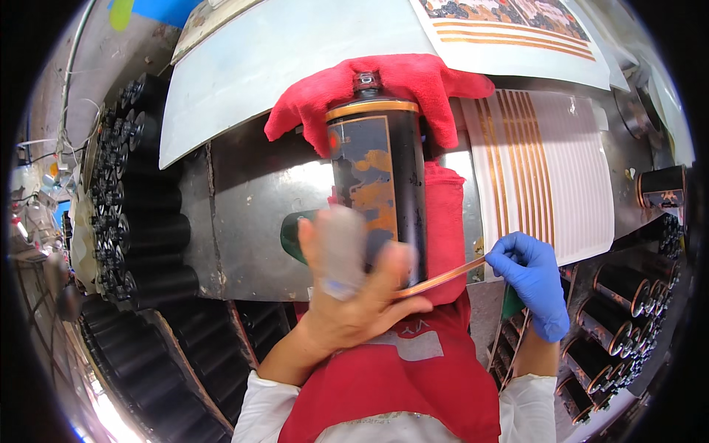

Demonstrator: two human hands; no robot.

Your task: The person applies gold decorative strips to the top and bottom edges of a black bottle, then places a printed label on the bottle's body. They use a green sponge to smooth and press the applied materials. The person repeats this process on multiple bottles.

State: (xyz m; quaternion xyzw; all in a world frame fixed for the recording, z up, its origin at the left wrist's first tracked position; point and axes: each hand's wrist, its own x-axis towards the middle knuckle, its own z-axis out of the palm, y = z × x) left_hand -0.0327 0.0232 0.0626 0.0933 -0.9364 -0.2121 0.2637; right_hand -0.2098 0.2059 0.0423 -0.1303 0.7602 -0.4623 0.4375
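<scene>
A black cylindrical canister (410, 170) with a gold band near its far end and a grey-and-gold label (373, 166) lies in front of me. My right hand (526, 269), in a blue glove, pinches one end of a narrow gold-striped strip (450, 276). That strip slants down left to the canister's near end. There my bare left hand (354, 288) is over the canister, fingers spread and blurred by motion, its thumb below the strip. The strip's other end is hidden near the left hand. Red cloth (443, 221) lies under and around the canister.
At right lies a white sheet (583, 177) with several gold strips; another printed sheet (509, 44) is behind it. A dark green object (294, 238) is partly hidden left of the canister. Black canisters (151, 232) stack at left, more (617, 288) at right, on a metal table (258, 199).
</scene>
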